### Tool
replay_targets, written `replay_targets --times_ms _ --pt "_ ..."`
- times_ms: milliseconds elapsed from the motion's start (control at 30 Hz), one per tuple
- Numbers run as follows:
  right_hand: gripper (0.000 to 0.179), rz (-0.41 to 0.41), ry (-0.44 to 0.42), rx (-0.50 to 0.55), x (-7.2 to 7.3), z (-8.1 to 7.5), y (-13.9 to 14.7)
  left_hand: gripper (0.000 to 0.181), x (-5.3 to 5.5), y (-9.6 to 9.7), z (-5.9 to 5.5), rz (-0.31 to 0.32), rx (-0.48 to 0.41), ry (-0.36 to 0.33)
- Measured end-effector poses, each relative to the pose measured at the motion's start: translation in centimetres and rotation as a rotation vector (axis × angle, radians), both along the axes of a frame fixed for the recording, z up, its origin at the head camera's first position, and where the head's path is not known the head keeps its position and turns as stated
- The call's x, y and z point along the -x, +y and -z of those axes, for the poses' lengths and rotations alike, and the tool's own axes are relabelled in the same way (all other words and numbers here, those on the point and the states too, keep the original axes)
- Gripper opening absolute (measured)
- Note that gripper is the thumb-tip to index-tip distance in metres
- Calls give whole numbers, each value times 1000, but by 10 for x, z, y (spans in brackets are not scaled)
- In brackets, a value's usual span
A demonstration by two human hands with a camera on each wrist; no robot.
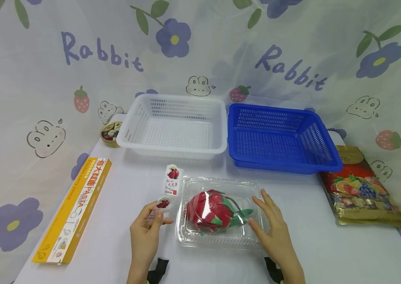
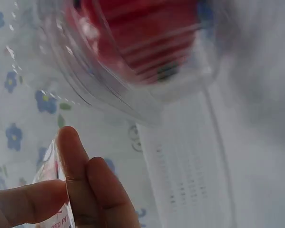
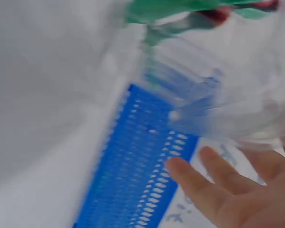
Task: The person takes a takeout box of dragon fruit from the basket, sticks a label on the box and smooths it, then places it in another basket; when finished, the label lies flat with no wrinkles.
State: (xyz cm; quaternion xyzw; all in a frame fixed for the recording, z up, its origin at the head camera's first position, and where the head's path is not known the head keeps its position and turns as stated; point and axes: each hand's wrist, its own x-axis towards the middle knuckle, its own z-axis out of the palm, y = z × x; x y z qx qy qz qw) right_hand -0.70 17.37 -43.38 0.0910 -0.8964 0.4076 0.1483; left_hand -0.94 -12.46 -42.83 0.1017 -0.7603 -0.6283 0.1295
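Note:
My left hand (image 1: pixel 145 232) pinches a sticker label (image 1: pixel 163 203) with a red dragon fruit picture between thumb and fingers. Just beyond it is a similar label (image 1: pixel 173 182); whether the two are joined, I cannot tell. In front of me sits a clear plastic clamshell box (image 1: pixel 218 240), lid down, with a red and green dragon fruit (image 1: pixel 209 211) inside. At the box's right side my right hand (image 1: pixel 275 228) has its fingers spread, fingertips at the lid. The left wrist view shows the pinched label (image 2: pixel 61 216) edge-on beside the fingers.
Behind the box stand a white basket (image 1: pixel 172 152) and a blue basket (image 1: pixel 285 167), side by side. A yellow pasta box (image 1: pixel 72 213) lies at the left, with a round tin (image 1: pixel 111 134) behind it. A red and gold fruit-printed bag (image 1: pixel 364 189) lies at the right.

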Motion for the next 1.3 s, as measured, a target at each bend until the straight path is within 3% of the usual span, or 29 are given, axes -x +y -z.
replay_targets --times_ms 133,367,600,767,867,1067,1300 --pt "57 -42 142 75 -1 -9 -6 22 -5 16 -10 106 -58 45" --pt "58 -175 210 206 -9 -21 -24 18 -13 45 -24 252 -58 82" --pt "55 -353 298 449 -11 -23 -38 19 -19 68 -26 414 -105 71" --pt "58 -304 310 491 -13 -22 -42 21 -21 82 -20 526 -96 142" --pt "57 -262 310 480 -14 -22 -42 22 -22 85 -17 561 -81 188" --pt "51 -234 329 509 -14 -21 -43 19 -21 88 -16 568 -51 242" --pt "42 -259 366 607 -15 -20 -42 19 -23 90 -16 558 -23 213"
